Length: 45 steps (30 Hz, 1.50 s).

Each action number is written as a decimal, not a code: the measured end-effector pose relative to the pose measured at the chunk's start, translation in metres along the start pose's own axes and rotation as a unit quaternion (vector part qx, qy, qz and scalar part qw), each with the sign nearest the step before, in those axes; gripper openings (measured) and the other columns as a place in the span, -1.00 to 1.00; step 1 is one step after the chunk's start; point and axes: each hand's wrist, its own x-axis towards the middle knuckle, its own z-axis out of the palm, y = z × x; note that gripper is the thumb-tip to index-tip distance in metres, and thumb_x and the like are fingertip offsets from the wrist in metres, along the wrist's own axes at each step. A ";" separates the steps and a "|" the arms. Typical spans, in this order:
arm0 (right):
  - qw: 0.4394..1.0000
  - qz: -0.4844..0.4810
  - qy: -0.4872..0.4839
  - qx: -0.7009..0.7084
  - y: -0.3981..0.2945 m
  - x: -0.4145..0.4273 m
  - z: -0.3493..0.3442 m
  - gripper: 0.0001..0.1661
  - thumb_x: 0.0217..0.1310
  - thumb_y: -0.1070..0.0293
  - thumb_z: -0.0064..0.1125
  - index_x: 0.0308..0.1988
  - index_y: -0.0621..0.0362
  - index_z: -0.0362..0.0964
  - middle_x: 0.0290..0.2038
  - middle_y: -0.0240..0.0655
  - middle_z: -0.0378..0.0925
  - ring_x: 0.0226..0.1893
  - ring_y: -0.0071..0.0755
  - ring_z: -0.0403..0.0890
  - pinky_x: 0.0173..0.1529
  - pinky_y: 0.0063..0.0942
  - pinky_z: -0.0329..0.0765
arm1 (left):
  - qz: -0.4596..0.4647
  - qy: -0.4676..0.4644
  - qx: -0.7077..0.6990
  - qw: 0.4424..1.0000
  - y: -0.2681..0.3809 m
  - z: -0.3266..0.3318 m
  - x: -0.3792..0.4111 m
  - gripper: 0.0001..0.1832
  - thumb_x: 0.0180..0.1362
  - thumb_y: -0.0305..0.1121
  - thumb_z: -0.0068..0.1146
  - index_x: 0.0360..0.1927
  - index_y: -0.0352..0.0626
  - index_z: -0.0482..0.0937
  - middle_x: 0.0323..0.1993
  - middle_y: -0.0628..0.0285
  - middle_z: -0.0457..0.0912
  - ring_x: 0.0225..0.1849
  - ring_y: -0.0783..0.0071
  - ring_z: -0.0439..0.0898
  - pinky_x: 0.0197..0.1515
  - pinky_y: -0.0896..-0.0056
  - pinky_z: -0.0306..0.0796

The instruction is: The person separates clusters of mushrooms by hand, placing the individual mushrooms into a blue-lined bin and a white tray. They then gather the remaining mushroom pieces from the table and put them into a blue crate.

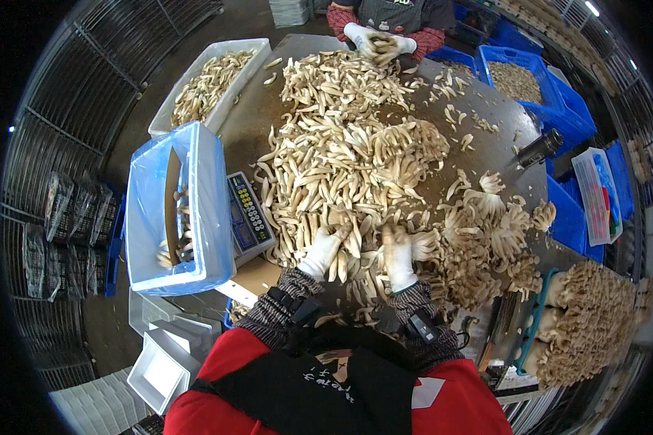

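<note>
My left hand (322, 251), in a white glove, reaches into the near edge of a heap of loose oyster-type mushrooms (326, 179). Its fingertips meet a pale mushroom stem (355, 242); whether they grip it is unclear. To the right, my right hand (398, 254) has its gloved fingers curled, with brown stains on them. What lies under those fingers is hidden. Close beside it is a mushroom cluster (425, 246). More joined mushroom clusters (479, 239) are piled further right on the metal table (462, 157).
A digital scale (248, 212) and a blue-lined bin (209, 217) stand left. Behind them is a white tub (160, 117) of mushrooms. A co-worker's gloved hands (378, 43) hold mushrooms across the table. A black flask (541, 148) stands right, with uncut mushroom blocks (587, 326) nearer.
</note>
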 end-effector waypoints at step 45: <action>0.566 0.045 -0.026 -0.823 0.017 0.024 -0.048 -0.45 0.28 0.01 0.01 0.10 0.15 0.41 0.10 -0.01 0.46 0.11 -0.02 0.48 0.22 -0.21 0.37 | 0.080 0.047 -0.078 0.993 0.018 -0.021 -0.005 -0.31 0.21 -0.45 0.15 0.38 -0.30 0.14 0.15 0.09 0.44 0.05 0.38 0.49 0.14 0.49 0.33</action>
